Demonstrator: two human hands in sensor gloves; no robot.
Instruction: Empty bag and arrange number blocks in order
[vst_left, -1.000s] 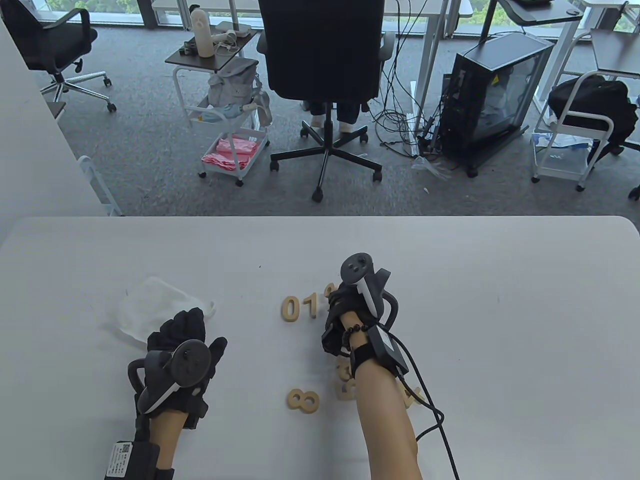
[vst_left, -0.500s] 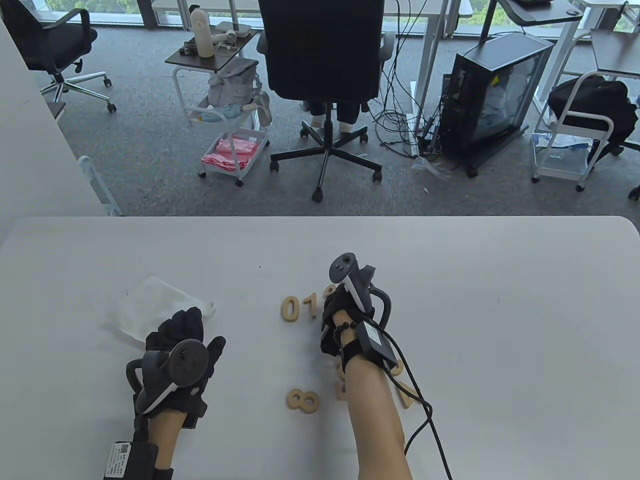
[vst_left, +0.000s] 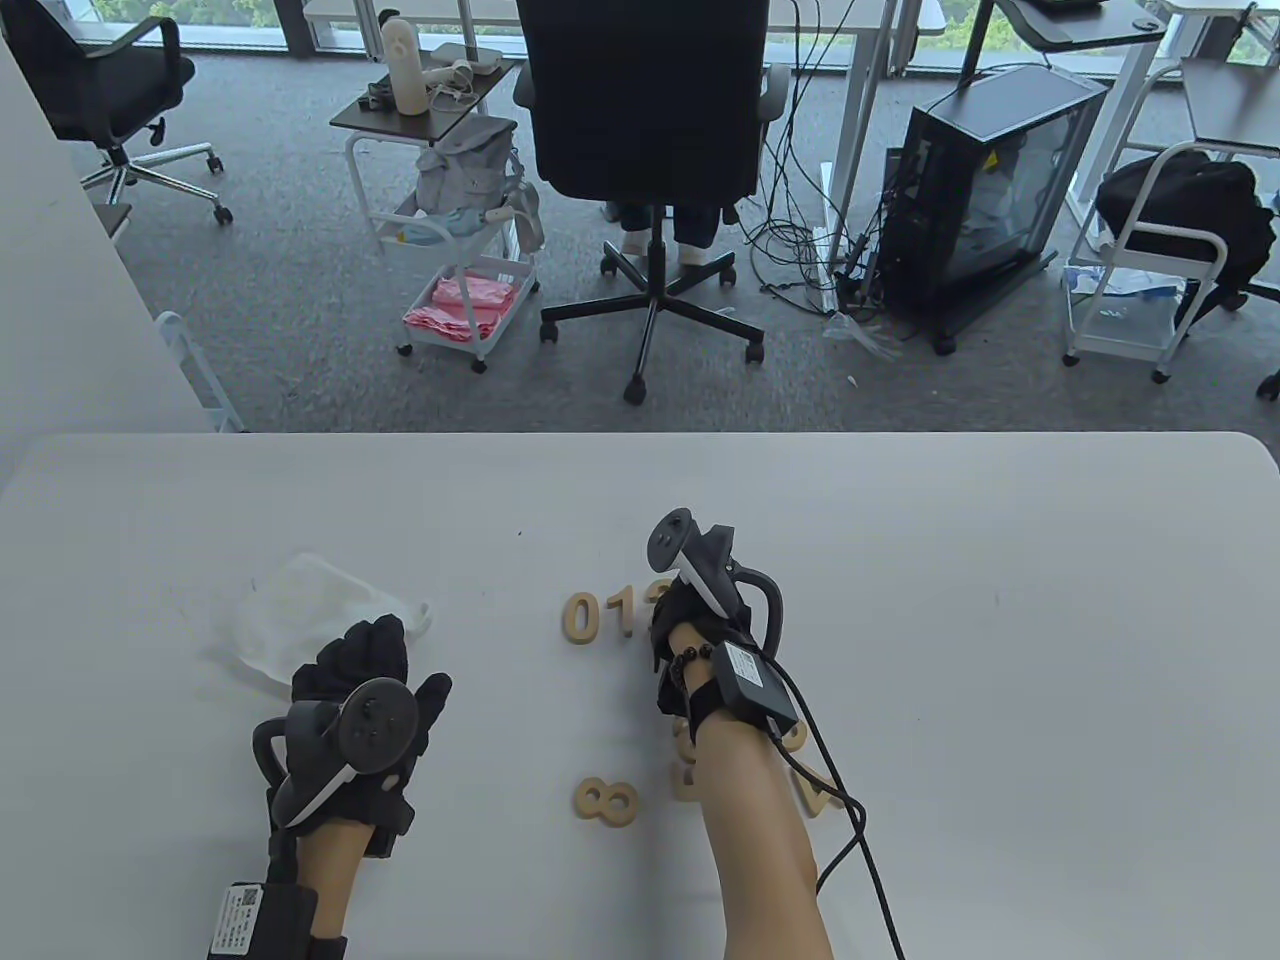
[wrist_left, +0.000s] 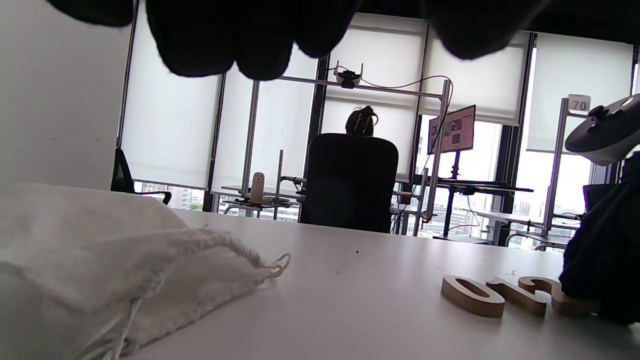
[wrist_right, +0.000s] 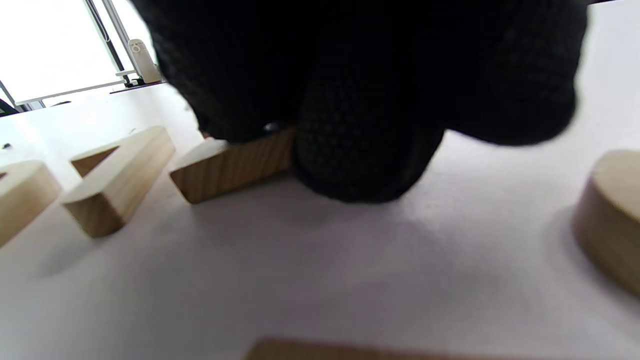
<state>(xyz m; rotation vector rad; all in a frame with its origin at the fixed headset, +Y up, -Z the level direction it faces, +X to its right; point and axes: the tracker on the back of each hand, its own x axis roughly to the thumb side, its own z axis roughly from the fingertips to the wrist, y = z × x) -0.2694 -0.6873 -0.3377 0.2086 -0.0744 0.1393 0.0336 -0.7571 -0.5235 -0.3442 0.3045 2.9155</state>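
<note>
Three wooden number blocks, 0 (vst_left: 581, 617), 1 (vst_left: 623, 613) and 2 (wrist_left: 542, 292), lie in a row on the white surface (vst_left: 1000, 650). My right hand (vst_left: 690, 625) is on the 2, fingertips (wrist_right: 365, 150) pressing against its end; whether they pinch it I cannot tell. My left hand (vst_left: 365, 690) rests loosely uncurled beside the limp white cloth bag (vst_left: 300, 615). An 8 (vst_left: 606, 801) lies nearer me, by my right forearm.

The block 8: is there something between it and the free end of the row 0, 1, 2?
Yes. The right hand rests on the 2 block at that end, and its forearm crosses the table beside the 8 block.
</note>
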